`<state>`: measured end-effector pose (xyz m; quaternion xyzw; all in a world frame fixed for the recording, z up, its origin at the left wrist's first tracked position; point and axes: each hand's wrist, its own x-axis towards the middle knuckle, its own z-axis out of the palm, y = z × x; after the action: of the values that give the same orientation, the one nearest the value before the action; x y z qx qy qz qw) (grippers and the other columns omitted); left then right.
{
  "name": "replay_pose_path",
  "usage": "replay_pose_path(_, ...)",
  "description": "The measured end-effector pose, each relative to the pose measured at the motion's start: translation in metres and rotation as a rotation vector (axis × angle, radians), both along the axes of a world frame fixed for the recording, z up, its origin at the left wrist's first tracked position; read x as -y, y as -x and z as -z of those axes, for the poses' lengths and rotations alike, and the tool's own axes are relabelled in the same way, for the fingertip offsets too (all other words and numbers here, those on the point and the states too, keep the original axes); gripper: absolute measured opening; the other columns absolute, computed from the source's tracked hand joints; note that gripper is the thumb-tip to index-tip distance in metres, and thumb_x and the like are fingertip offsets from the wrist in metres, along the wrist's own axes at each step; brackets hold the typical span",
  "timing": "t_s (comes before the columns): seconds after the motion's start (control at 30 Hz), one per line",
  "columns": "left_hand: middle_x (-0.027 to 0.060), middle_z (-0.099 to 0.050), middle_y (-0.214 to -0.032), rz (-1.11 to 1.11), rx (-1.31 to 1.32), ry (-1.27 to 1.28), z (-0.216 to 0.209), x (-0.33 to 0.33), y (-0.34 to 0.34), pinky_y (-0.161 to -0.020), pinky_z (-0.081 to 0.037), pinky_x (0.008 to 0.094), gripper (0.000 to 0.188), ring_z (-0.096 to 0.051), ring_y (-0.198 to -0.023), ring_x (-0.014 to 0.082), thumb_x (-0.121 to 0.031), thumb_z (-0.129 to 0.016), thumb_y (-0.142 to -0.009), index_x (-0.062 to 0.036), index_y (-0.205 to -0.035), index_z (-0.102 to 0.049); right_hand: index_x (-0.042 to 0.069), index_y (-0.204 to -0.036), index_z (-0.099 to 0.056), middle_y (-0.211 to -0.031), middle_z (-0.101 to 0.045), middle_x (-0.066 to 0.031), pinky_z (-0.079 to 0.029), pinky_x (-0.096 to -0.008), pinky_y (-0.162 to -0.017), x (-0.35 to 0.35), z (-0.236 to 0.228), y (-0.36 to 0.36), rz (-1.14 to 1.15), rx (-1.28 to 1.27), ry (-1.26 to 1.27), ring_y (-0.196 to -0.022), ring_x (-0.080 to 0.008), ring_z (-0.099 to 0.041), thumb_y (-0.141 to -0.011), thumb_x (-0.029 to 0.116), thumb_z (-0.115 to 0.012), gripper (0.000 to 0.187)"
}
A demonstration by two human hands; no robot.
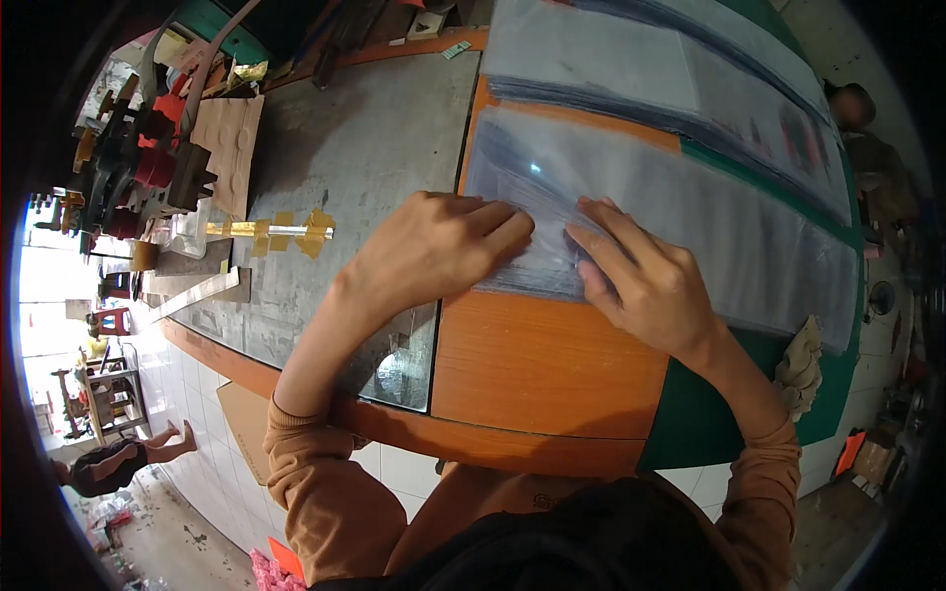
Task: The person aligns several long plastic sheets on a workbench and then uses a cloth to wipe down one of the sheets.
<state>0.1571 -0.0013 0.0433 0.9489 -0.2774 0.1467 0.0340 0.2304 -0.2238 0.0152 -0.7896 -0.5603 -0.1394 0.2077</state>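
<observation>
A stack of long clear plastic sheets lies across the right half of the table in front of me. At its left end, my left hand is closed, with curled fingers at the edge of a clear plastic sheet; the fingertips are partly hidden. The film there is bent and catches the light. My right hand rests on the same sheets a little to the right. Its fingers are bent but apart, fingertips touching the plastic, and the thumb is set away from them.
More stacks of plastic sheets lie farther back. A grey metal plate covers the table's left part, with taped strips and a machine beyond. A crumpled cloth sits at the right edge. Other people are in the background.
</observation>
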Motion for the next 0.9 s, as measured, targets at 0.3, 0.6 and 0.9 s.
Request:
replay_pose_path(0.3,-0.0027,-0.055,-0.071,0.167,0.684,0.097,0.020,-0.003,0.006,-0.063,-0.045,0.0278,0.027,-0.057,-0.064,0.0140,-0.029,-0.072,-0.070,-0.0118,-0.086,-0.060,0.010,-0.120,-0.059,-0.109,-0.059,-0.0209,-0.060,-0.0308,-0.062,-0.007,-0.002,0.004,0.057,-0.146,-0.179,-0.083,-0.0291,-0.068,-0.079,-0.005,-0.058,0.043)
replay_pose_path(0.6,0.0039,-0.057,-0.113,-0.024,-0.186,0.145,0.005,-0.007,-0.008,-0.087,-0.048,0.0373,0.043,-0.055,-0.105,0.0251,-0.039,-0.070,-0.071,-0.0118,-0.104,-0.060,0.002,-0.113,-0.060,-0.112,-0.059,-0.0179,-0.059,-0.0276,-0.064,0.001,-0.004,-0.008,-0.031,-0.079,-0.070,-0.080,-0.0244,-0.068,-0.078,0.003,-0.065,0.035)
replay_pose_path(0.9,-0.0024,-0.062,-0.084,0.055,0.140,-0.166,0.014,-0.002,-0.005,-0.063,-0.052,0.0270,0.016,-0.062,-0.073,0.0154,-0.022,-0.065,-0.076,-0.0117,-0.086,-0.060,0.001,-0.097,-0.063,-0.111,-0.060,-0.0149,-0.058,-0.0306,-0.073,-0.004,-0.007,0.003,0.007,-0.034,-0.001,-0.101,-0.0275,-0.063,-0.072,0.020,-0.074,0.033)
